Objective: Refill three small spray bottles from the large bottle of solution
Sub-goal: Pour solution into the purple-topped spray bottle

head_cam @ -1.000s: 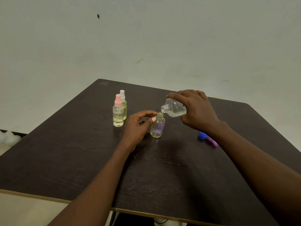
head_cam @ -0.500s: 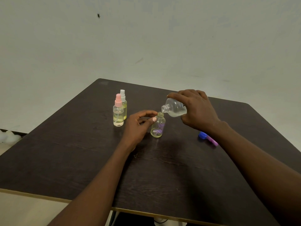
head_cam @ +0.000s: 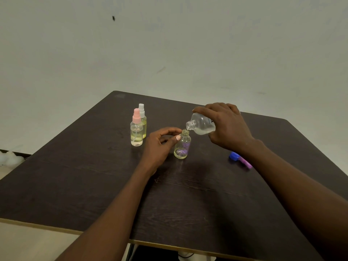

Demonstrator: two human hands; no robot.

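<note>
An uncapped small clear bottle (head_cam: 182, 147) stands mid-table with a shallow layer of yellowish liquid at its bottom. My left hand (head_cam: 161, 143) steadies its neck with thumb and fingertips. My right hand (head_cam: 227, 127) grips the large clear bottle (head_cam: 201, 124), tipped on its side with its open mouth just over the small bottle's neck. Two capped spray bottles stand to the left: a pink-topped one (head_cam: 136, 130) and a white-topped one (head_cam: 142, 119) behind it, both holding yellowish liquid.
A blue cap (head_cam: 234, 155) and a purple sprayer top (head_cam: 245, 163) lie on the dark wooden table (head_cam: 94, 176) right of my right wrist. The table's front edge runs close below my forearms. A pale wall stands behind.
The scene is nearly the same. The large bottle stays tipped over the small bottle's neck, and both hands hold their places.
</note>
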